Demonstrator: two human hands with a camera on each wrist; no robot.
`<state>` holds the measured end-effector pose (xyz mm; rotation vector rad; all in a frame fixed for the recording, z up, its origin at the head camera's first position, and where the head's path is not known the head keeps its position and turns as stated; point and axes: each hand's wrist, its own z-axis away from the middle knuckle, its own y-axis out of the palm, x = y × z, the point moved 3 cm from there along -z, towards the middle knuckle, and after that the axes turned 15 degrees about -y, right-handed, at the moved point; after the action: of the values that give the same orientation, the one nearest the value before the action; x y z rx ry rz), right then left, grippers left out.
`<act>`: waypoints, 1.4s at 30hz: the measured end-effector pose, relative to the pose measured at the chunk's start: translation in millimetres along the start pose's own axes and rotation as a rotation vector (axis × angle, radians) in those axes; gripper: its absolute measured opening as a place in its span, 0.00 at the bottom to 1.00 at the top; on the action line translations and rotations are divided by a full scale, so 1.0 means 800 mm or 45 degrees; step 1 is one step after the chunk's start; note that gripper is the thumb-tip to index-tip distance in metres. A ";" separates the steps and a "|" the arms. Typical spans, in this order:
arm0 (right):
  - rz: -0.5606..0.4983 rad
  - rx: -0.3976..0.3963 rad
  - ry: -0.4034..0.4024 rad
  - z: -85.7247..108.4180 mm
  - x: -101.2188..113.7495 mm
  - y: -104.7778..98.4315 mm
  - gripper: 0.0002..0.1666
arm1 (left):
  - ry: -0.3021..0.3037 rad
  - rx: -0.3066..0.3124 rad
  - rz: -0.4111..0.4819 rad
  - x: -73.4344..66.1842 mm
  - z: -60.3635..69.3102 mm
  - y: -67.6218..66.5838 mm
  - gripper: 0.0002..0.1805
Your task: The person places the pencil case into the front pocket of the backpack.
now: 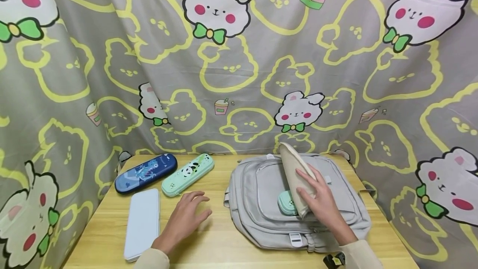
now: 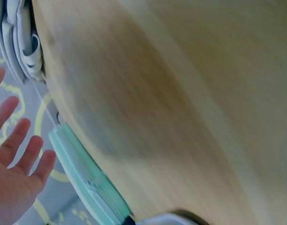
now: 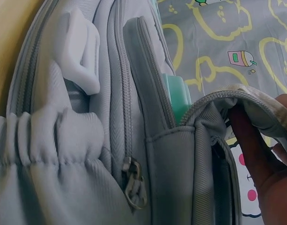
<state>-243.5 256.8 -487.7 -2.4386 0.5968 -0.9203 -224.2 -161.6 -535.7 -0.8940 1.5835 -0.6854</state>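
Note:
A grey backpack (image 1: 257,219) lies flat on the table. My right hand (image 1: 321,196) grips the raised flap (image 1: 293,169) of its front pocket, fingers curled over the zippered edge in the right wrist view. Under the flap, a mint-green case (image 1: 286,203) shows one rounded end; the flap hides the rest. My left hand (image 1: 186,215) hovers over the table with its fingers spread and nothing in them. Nearest to it are a mint-green pencil case with a panda print (image 1: 188,174) and a pale blue-white flat case (image 1: 142,225).
A dark blue pencil case (image 1: 146,172) lies at the back left of the wooden table (image 1: 220,235). A black buckle (image 1: 333,260) sits near the front edge by my right sleeve. A grey patterned curtain (image 1: 231,74) surrounds the table on three sides.

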 end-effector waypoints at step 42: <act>0.181 0.388 -0.005 -0.061 0.013 -0.018 0.38 | -0.193 0.002 -0.210 0.084 0.042 -0.069 0.17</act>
<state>-267.4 249.6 -441.9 -2.0988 0.5742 -0.8779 -186.0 -246.5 -533.1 -1.0591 1.3850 -0.7173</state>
